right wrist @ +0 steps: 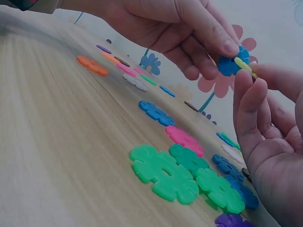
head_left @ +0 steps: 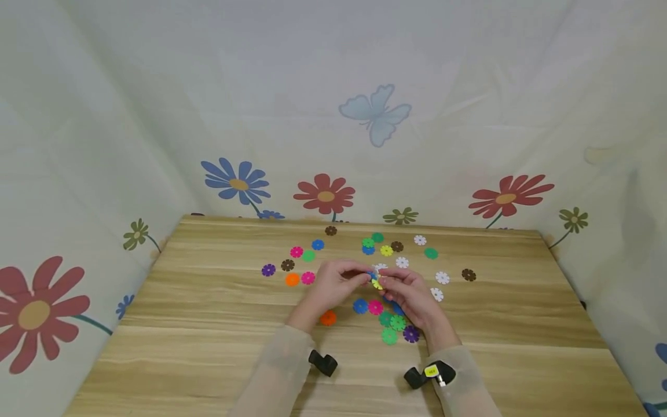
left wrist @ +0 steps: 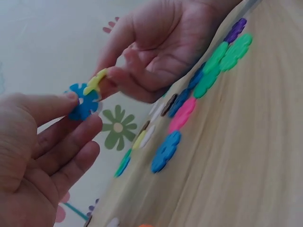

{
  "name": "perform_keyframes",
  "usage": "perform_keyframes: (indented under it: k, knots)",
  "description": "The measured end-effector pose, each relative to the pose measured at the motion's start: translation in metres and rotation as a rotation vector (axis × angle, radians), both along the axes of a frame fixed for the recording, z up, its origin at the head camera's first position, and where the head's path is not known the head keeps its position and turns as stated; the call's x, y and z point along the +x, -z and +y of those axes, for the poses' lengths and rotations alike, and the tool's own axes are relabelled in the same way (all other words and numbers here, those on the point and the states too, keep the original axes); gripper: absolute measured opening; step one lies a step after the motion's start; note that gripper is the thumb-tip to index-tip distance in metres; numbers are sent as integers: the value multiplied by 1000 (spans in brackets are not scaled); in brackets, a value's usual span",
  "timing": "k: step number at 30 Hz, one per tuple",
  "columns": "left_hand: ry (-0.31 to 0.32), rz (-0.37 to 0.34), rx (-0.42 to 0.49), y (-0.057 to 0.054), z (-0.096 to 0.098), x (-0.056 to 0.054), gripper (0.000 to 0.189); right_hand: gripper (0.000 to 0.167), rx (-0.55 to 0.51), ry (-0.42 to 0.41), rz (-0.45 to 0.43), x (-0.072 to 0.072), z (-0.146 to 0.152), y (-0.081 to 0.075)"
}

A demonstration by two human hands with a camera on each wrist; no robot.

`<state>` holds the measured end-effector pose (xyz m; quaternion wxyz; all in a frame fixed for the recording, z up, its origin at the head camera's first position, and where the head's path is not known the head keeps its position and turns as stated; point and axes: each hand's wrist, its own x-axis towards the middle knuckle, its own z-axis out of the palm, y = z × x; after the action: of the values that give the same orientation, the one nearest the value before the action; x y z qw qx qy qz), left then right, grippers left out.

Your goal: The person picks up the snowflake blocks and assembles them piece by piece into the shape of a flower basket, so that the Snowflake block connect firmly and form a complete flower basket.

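Between thumb and fingers my left hand (head_left: 334,285) pinches a blue notched plastic disc (left wrist: 83,105), shaped like a flower. My right hand (head_left: 414,294) pinches a yellow disc (left wrist: 96,82) of the same kind. The two discs meet at their edges, the yellow one turned across the blue one, as both wrist views show. How deep the notches sit in each other cannot be told. Both hands are raised above the wooden table. Below them lie a loose blue disc (head_left: 360,306), a pink disc (head_left: 375,307) and a light green disc (right wrist: 163,174).
More loose discs lie scattered over the wooden table (head_left: 208,359): orange disc (head_left: 328,318) at front left, purple disc (head_left: 410,333) near the right forearm, brown disc (head_left: 468,275) at right. A flower-printed curtain (head_left: 292,116) hangs behind the table.
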<state>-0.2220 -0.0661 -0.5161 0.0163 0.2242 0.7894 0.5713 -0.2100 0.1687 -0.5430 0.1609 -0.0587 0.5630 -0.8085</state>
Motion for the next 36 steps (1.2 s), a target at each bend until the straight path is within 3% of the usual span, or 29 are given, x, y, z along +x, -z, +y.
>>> perform_keyframes:
  k: [8,17,25,36]
  knots:
    - [-74,-74,-58,-3,-41,-9,25,20,-19,38,11,-1,2,2]
    - [35,-119,-284,1,-84,-14,36,18,-40,66,12,-3,3,2]
    - [53,-142,-383,12,-87,-15,40,18,-43,72,-4,-2,2,1]
    - [61,-88,-445,14,-80,-18,20,18,-61,86,-3,-2,1,2]
